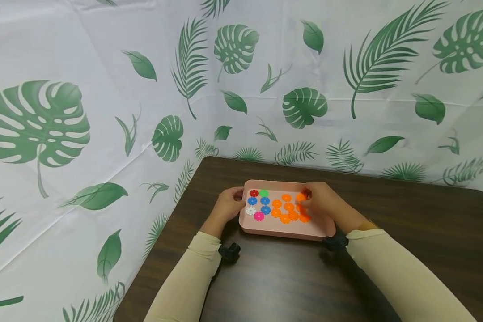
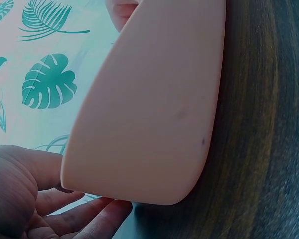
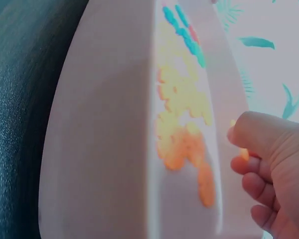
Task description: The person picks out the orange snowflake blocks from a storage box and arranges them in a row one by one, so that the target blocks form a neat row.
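Observation:
A shallow pink tray (image 1: 290, 233) holds several flower-shaped plastic discs. Orange discs (image 1: 285, 218) crowd its right half. Toward the left are blue discs (image 1: 264, 201), plus a red disc (image 1: 254, 193), a green disc (image 1: 263, 193), a white disc (image 1: 250, 210) and a pink disc (image 1: 259, 216). My left hand (image 1: 228, 205) grips the tray at its left end, thumb at the rim and fingers along the outer wall. Over the right end, my right hand (image 1: 321, 200) pinches an orange disc (image 3: 244, 154) between thumb and fingers, above the other discs.
The tray stands on a dark wood-grain table (image 1: 265, 277), near its far edge. Behind and to the left hangs a white cloth (image 1: 116, 27) printed with green leaves. Each wrist wears a black camera band, one by the left sleeve (image 1: 185, 277).

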{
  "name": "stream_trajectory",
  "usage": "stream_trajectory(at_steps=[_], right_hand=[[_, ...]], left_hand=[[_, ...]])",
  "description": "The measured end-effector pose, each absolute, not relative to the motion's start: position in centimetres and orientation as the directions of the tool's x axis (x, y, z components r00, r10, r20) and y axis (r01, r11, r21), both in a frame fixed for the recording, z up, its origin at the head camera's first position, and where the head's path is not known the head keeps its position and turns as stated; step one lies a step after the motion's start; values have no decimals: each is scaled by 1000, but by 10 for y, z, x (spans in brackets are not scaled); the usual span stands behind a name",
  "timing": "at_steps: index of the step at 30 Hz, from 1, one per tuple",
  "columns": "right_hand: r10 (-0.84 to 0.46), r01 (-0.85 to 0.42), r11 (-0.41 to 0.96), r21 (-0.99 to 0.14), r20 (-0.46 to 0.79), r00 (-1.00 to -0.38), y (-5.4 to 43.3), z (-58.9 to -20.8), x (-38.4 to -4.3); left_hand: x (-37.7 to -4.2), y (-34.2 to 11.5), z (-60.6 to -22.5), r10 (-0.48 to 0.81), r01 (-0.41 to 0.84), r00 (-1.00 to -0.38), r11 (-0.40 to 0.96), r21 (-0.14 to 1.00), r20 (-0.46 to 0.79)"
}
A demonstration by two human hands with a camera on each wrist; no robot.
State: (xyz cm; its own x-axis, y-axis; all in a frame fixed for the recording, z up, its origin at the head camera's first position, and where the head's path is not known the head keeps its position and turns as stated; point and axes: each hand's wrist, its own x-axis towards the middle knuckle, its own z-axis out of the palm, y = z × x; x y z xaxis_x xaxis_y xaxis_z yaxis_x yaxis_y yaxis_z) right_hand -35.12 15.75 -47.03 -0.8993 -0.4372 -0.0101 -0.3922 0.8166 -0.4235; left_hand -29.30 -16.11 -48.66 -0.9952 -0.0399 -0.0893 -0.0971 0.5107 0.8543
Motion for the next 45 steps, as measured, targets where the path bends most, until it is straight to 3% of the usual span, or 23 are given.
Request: stream_trajectory(at_steps=[6, 16, 45], right_hand=[[-399, -385, 760, -524, 92, -912, 177, -468, -343], [-263, -281, 721, -633, 126, -957, 218, -462, -322], [-108, -178, 764, -621, 149, -983, 290, -458, -299]], left_hand=[[-290, -160, -484, -42, -99, -995, 511, 854, -91], [-290, -158, -485, -53, -100, -995, 518, 849, -85], [-290, -157, -487, -70, -116, -993, 515, 850, -93]])
